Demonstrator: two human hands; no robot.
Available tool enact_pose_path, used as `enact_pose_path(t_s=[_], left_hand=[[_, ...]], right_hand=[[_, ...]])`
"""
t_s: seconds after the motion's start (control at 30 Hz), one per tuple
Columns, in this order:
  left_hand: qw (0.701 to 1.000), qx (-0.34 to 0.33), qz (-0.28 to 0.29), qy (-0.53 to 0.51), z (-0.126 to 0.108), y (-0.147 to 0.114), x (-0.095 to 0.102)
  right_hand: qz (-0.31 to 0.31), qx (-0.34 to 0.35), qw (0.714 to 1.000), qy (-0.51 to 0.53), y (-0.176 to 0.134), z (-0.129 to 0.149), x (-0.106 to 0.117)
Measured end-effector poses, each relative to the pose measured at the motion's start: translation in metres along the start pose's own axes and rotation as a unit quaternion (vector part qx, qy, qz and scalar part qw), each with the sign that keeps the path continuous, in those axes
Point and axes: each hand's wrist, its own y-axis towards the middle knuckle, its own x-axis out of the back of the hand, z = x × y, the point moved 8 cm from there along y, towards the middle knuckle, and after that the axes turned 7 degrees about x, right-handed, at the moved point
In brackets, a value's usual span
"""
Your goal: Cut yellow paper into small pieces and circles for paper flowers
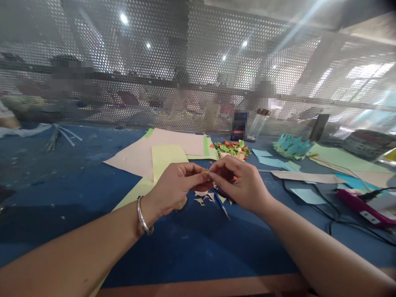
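Observation:
Over the blue table, my left hand [177, 185] and my right hand [243, 183] meet at the fingertips. Both pinch a tiny pale-yellow piece of paper [206, 172], mostly covered by the fingers. A silver bangle circles my left wrist. Pale paper scraps [202, 200] lie on the table beneath the hands. Among them rests a slim blue tool with a pointed metal tip [222, 204], its upper end hidden behind my right hand. Just beyond the fingers is a heap of green, orange and cream paper bits [233, 149].
Large pink sheets [176, 140] and a yellow sheet [168, 159] lie behind my left hand. On the right are blue paper pieces [307, 196], a spiky blue-green paper form [292, 146] and a magenta power strip [361, 208] with black cables. A clear bottle [257, 126] stands before the perforated metal screen [198, 74].

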Motion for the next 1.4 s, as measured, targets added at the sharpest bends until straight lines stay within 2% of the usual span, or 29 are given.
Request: enact_pose_path(t_s=[0.37, 0.63, 1.0, 1.23, 1.4], left_hand=[[0.998, 0.013, 0.068, 0.001, 0.005, 0.004, -0.007], [0.991, -0.051, 0.059, 0.112, 0.000, 0.004, -0.004], [0.985, -0.048, 0.072, 0.151, -0.004, 0.000, -0.008], [0.978, -0.029, 0.140, 0.151, -0.005, 0.001, -0.010], [0.968, -0.049, 0.124, 0.214, -0.010, -0.002, -0.008]], right_hand=[[0.032, -0.056, 0.996, 0.054, -0.001, -0.012, -0.004], [0.050, -0.090, 0.989, 0.104, 0.000, -0.013, -0.007], [0.080, -0.140, 0.976, 0.148, -0.006, -0.020, -0.015], [0.082, -0.142, 0.973, 0.161, -0.006, -0.024, -0.015], [0.087, -0.152, 0.970, 0.169, -0.006, -0.024, -0.016]])
